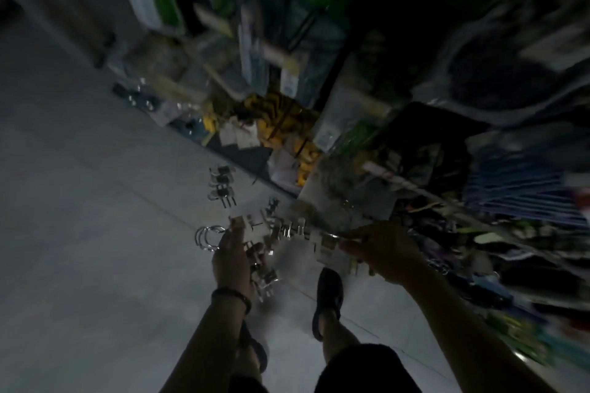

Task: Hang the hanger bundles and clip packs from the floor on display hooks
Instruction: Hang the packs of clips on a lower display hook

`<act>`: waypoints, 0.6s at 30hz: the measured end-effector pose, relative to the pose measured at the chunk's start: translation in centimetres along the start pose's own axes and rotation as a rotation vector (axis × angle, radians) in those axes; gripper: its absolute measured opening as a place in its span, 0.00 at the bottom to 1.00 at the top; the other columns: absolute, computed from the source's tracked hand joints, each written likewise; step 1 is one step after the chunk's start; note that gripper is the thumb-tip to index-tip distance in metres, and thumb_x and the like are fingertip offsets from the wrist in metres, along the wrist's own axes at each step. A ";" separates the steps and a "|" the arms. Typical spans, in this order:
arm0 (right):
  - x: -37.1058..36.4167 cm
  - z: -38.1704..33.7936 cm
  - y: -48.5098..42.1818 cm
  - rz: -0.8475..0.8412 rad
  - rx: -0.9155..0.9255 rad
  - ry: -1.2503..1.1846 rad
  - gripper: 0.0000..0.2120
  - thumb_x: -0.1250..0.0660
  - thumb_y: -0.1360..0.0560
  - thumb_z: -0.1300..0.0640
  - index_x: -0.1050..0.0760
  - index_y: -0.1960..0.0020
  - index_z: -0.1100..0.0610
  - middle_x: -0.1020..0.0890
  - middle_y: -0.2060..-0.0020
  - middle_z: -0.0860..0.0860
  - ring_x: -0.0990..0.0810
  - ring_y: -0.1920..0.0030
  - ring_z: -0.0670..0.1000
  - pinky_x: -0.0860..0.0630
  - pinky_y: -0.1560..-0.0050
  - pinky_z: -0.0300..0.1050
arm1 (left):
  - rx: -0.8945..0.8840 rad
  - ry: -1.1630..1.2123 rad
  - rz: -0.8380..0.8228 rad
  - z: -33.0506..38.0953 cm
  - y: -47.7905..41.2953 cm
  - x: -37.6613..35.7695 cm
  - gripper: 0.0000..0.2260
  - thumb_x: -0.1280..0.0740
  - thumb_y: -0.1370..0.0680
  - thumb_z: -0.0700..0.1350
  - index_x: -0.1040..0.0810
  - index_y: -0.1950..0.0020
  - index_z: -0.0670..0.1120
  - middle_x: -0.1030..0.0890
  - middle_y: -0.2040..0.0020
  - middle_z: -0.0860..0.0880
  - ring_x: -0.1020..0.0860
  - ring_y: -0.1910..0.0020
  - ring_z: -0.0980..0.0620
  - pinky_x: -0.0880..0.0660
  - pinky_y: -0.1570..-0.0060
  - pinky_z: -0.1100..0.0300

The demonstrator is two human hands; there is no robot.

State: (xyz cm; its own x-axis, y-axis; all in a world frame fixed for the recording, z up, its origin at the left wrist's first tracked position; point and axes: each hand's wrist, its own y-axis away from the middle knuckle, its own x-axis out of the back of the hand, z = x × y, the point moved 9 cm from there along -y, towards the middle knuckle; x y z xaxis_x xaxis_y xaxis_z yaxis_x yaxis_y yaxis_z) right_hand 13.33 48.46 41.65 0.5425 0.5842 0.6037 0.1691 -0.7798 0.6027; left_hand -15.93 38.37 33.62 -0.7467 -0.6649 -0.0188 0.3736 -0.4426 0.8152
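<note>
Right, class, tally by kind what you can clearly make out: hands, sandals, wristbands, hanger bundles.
Hands: 2 (left hand, right hand)
Sandals: 2 (left sandal, right sandal)
Wristbands: 1
Hanger bundles: 2 (held bundle, between both hands; floor bundle, on the tiles)
Total: 7

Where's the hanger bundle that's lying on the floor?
In the head view, the floor bundle lies on the pale tiles left of centre, just beyond the left hand, near the foot of the display shelves.
</note>
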 end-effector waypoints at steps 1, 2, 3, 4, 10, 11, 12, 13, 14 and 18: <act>1.7 -0.5 1.6 0.031 0.010 0.000 0.07 0.27 0.22 0.40 0.14 0.48 0.40 0.18 0.71 0.42 0.19 0.74 0.43 0.22 0.72 0.44 | -0.031 0.009 -0.035 2.0 2.5 -1.1 0.18 0.29 0.23 0.66 0.15 0.43 0.54 0.13 0.56 0.43 0.18 0.65 0.46 0.21 0.63 0.52; 3.4 -1.2 3.2 0.059 0.022 0.014 0.08 0.27 0.21 0.41 0.13 0.45 0.41 0.16 0.68 0.42 0.19 0.73 0.40 0.22 0.71 0.42 | -0.026 0.044 -0.111 3.2 4.8 -2.5 0.17 0.30 0.21 0.63 0.15 0.44 0.51 0.14 0.60 0.44 0.19 0.67 0.47 0.22 0.66 0.54; 5.1 -1.9 4.7 0.099 0.037 0.026 0.09 0.28 0.21 0.42 0.14 0.42 0.41 0.14 0.64 0.41 0.20 0.72 0.38 0.22 0.70 0.39 | -0.001 0.082 -0.218 4.4 7.2 -4.3 0.19 0.32 0.20 0.62 0.15 0.45 0.47 0.17 0.64 0.45 0.21 0.71 0.48 0.23 0.69 0.56; 6.7 -2.3 6.2 0.143 0.052 0.032 0.11 0.28 0.20 0.43 0.15 0.40 0.41 0.13 0.58 0.41 0.21 0.71 0.37 0.24 0.70 0.35 | 0.035 0.143 -0.340 5.3 9.8 -6.2 0.22 0.34 0.19 0.62 0.15 0.47 0.44 0.20 0.68 0.46 0.23 0.74 0.49 0.25 0.72 0.56; 13.9 -1.4 12.0 0.344 0.065 0.157 0.16 0.37 0.18 0.35 0.21 0.33 0.35 0.12 0.49 0.39 0.16 0.62 0.39 0.17 0.62 0.40 | 0.055 0.214 -0.705 9.3 20.6 -16.0 0.29 0.41 0.18 0.66 0.18 0.36 0.42 0.26 0.72 0.49 0.28 0.77 0.51 0.26 0.75 0.54; 15.3 -1.3 13.1 0.382 0.076 0.186 0.17 0.38 0.18 0.34 0.22 0.33 0.34 0.13 0.51 0.38 0.17 0.63 0.38 0.20 0.65 0.38 | 0.047 0.211 -0.741 9.8 22.4 -17.7 0.31 0.41 0.19 0.66 0.19 0.34 0.41 0.26 0.72 0.50 0.27 0.78 0.52 0.26 0.76 0.56; 16.6 -1.3 14.2 0.405 0.083 0.206 0.17 0.38 0.18 0.34 0.22 0.32 0.34 0.13 0.52 0.37 0.19 0.65 0.36 0.25 0.68 0.33 | 0.044 0.201 -0.786 10.1 24.0 -19.3 0.32 0.40 0.20 0.67 0.20 0.33 0.41 0.25 0.72 0.50 0.27 0.78 0.53 0.26 0.77 0.57; 17.8 -1.2 15.1 0.421 0.099 0.209 0.17 0.38 0.18 0.35 0.21 0.32 0.35 0.13 0.53 0.37 0.21 0.67 0.34 0.31 0.70 0.30 | 0.048 0.205 -0.826 10.4 25.3 -21.0 0.34 0.39 0.22 0.68 0.20 0.32 0.41 0.23 0.71 0.51 0.25 0.78 0.53 0.25 0.77 0.58; 19.0 -1.2 16.1 0.444 0.117 0.211 0.17 0.38 0.18 0.34 0.21 0.32 0.36 0.13 0.52 0.39 0.23 0.68 0.34 0.33 0.70 0.29 | 0.048 0.229 -0.854 10.7 26.2 -22.6 0.36 0.39 0.24 0.69 0.19 0.32 0.41 0.20 0.70 0.50 0.22 0.76 0.53 0.23 0.76 0.58; 22.7 0.5 18.0 0.579 0.134 0.270 0.19 0.38 0.20 0.30 0.20 0.34 0.34 0.12 0.49 0.40 0.14 0.58 0.42 0.24 0.67 0.38 | -0.014 0.285 -0.924 12.5 29.6 -28.1 0.27 0.40 0.19 0.66 0.10 0.44 0.48 0.12 0.48 0.44 0.14 0.59 0.52 0.16 0.63 0.59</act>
State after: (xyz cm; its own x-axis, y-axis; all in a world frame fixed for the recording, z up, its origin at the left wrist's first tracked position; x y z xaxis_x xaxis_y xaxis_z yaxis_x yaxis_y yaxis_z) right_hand 29.04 47.56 65.94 0.3539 0.0836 0.9315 0.0218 -0.9965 0.0811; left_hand 9.25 51.51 65.47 -0.5882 -0.1705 -0.7905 -0.2863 -0.8703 0.4008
